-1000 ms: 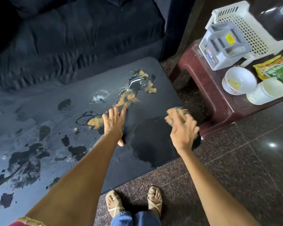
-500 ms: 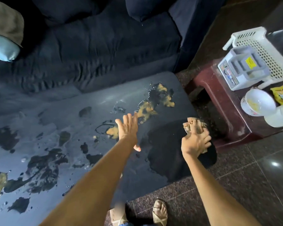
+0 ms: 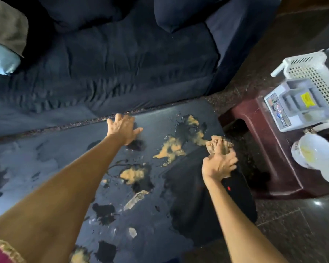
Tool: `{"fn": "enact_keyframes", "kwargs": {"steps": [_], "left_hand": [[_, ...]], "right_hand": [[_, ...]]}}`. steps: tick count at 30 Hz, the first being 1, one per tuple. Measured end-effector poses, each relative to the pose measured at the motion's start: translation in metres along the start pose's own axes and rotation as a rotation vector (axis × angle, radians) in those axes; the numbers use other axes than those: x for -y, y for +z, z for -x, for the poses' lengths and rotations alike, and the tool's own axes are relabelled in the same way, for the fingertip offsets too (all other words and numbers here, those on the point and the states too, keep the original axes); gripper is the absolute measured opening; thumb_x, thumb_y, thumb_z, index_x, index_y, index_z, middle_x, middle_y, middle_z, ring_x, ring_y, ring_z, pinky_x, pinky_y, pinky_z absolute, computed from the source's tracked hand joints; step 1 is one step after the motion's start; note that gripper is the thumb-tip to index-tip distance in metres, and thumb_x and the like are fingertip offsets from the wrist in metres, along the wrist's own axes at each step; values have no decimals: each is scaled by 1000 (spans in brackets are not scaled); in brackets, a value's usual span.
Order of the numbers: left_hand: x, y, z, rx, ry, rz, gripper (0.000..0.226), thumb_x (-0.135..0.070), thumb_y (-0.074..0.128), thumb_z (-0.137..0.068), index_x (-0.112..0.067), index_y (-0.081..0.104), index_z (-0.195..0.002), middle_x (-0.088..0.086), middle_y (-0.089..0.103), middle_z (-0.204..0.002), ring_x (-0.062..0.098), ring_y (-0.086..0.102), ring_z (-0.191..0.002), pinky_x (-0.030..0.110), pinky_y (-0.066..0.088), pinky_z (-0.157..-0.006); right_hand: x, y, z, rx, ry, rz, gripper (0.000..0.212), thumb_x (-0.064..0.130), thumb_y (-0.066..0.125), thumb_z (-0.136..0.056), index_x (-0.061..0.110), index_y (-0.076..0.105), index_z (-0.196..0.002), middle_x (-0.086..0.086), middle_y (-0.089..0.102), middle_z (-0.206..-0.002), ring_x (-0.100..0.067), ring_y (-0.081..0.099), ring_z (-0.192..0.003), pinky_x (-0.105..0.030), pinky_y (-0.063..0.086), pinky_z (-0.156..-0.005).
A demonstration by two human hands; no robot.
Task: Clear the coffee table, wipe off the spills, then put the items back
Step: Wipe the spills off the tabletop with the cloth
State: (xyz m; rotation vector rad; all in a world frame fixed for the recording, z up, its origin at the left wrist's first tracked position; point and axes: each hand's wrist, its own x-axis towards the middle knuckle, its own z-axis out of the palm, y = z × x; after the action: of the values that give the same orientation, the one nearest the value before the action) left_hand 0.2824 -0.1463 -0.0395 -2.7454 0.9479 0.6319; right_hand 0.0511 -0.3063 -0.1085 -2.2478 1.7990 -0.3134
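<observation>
I see my left hand (image 3: 124,130) lying flat on the coffee table (image 3: 65,149), fingers spread and straight, palm down near the table's far edge, close to the sofa (image 3: 112,73). My right hand (image 3: 219,164) is curled round a crumpled tan cloth (image 3: 217,144), which sticks out beyond the knuckles and sits on the table near its right end.

Between my two hands lie the spills (image 3: 169,149): orange-tan patches mixed with dark wet pools. One patch lies just left of the cloth, another beyond it toward the table's far right corner, and a third below my left hand, beside my left forearm. More dark puddles and small bits dot the surface nearer to me and off to the left of my left arm. Under and behind my right hand the tabletop shows a broad dark wet area.

To the right of my right hand, apart from the table, stands a dark red stool (image 3: 270,149). It carries a white basket (image 3: 315,73), a grey box with a yellow sticker (image 3: 300,105) and a white bowl (image 3: 313,150).
</observation>
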Motion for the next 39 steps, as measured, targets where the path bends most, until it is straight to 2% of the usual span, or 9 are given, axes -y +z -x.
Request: {"fn": "enact_keyframes", "kwargs": {"steps": [2,3,7,9,17,22,26,32,39], "left_hand": [[-3,-1,-12,66,-14,-56,49,-48,32,-96,-18,49,-130,4,44,-141,28,28,-132,49,26,-104],[-5,-3,-17,87,-21,-92,47,-46,30,-97,-19,51,-129,4,46,-139,28,29,-131,50,27,-105],[-13,-19,-34,146,-62,-167,39,-29,30,-97,-9,56,-118,6,49,-130,27,33,-124,52,31,-104],[-14,-31,-41,228,-90,-122,27,-22,35,-92,-9,57,-103,9,51,-122,27,35,-122,52,31,-104],[-10,-36,-60,265,-156,-48,26,-20,42,-86,-9,55,-106,12,53,-119,28,38,-118,45,30,-100],[-21,-44,-61,331,-176,-79,14,-19,41,-88,-12,44,-100,8,48,-121,26,33,-122,48,28,-105],[-19,-43,-60,338,-178,-73,36,-22,40,-92,-8,45,-125,9,42,-132,27,30,-129,50,28,-106],[-9,-27,-65,286,-216,39,45,-27,43,-91,-6,41,-131,9,40,-136,29,30,-130,52,29,-105],[-1,-24,-60,311,-244,183,47,-20,42,-83,-23,51,-130,1,39,-141,31,26,-132,52,26,-105]], "right_hand": [[30,-1,11,52,65,-89,53,18,56,-85,28,45,-136,-15,44,-129,-37,46,-109,-47,41,-87],[38,2,24,103,-125,-107,44,21,54,-86,29,49,-129,-11,49,-124,-36,51,-104,-46,48,-82],[31,22,59,215,-1335,85,61,13,57,-67,30,51,-126,-11,45,-123,-27,49,-95,-35,46,-68],[37,20,24,165,-1258,27,63,10,67,-62,31,58,-121,-11,51,-119,-24,43,-91,-32,46,-65],[101,21,-42,174,-81,-62,51,24,53,-90,25,38,-138,-15,38,-131,-35,41,-112,-47,34,-89],[107,34,4,384,-1210,-62,64,3,71,-68,26,57,-125,-16,52,-122,-33,53,-97,-45,49,-74],[83,26,-65,271,-737,13,61,7,56,-78,42,47,-126,-10,44,-126,-33,47,-97,-43,46,-69],[117,24,-114,199,-43,42,53,15,53,-87,21,39,-138,-16,37,-130,-34,38,-116,-43,35,-92],[163,42,-39,401,-1024,43,67,7,57,-79,32,37,-138,-10,39,-127,-29,39,-111,-42,38,-85]]}}
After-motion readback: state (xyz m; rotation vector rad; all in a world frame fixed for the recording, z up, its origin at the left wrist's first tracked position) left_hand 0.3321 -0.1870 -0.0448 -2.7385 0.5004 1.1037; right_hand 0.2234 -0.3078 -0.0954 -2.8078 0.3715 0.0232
